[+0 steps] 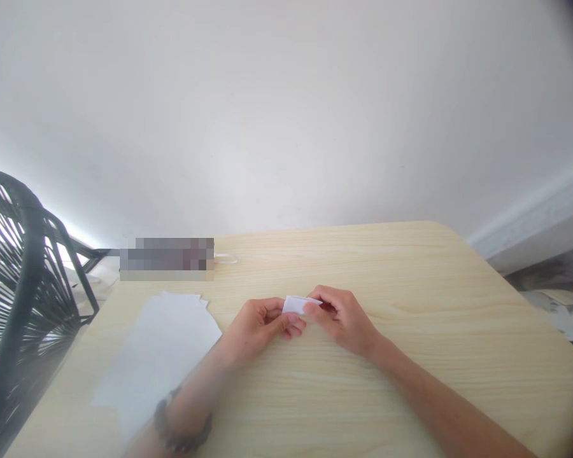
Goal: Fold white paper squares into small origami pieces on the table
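Pale wood-grain tabletop [410,267] under a white wall [286,114] at twelve o'clock; above the wood, a folded white paper [293,305] sits between both hands, the left hand [260,327] pinching it from eight o'clock, the right hand [344,318] clamping thumb and fingers on it from four; loose paper sheets [157,350] lie toward eight; a woven-back chair [26,222] stands at nine.

Between my left hand [260,326] and my right hand [344,318], over the pale wood-grain table [458,305], is a small folded white paper [293,304]. Flat white paper sheets [160,343] lie to the left, partly beneath my left forearm [207,380]. Left of the table stands a dark woven chair [32,254]; behind the table, a white wall [286,127].
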### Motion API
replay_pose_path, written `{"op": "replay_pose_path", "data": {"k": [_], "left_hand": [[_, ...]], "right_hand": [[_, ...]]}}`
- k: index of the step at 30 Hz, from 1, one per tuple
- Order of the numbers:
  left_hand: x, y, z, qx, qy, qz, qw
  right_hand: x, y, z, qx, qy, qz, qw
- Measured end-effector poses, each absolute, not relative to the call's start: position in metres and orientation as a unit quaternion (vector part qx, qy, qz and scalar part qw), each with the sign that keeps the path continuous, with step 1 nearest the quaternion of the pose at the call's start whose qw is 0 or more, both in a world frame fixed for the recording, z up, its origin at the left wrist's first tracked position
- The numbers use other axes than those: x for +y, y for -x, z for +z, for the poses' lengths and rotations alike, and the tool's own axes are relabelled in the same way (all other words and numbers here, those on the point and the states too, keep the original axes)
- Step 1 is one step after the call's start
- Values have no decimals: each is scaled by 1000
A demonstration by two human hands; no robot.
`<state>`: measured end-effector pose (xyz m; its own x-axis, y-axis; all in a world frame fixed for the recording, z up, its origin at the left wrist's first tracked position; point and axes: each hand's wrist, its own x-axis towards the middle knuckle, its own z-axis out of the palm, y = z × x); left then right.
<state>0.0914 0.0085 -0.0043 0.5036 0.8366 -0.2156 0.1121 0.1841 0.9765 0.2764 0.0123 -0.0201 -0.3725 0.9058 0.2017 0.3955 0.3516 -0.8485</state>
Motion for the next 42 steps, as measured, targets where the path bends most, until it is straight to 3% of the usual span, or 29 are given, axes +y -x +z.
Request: {"op": "replay_pose_path", "data": {"k": [17,26,35,42], "left_hand": [[8,-94,5,421,-546,260,676],[7,-92,0,411,-538,262,687],[5,-97,7,432,-594,279,618],[7,-95,5,416,-597,287,623]], "right_hand": [[14,-280,-18,-711,414,444,354],[15,-279,-17,-730,442,381,356],[16,-281,-18,-751,419,400,317],[13,-280,-16,-771,390,407,297]]}}
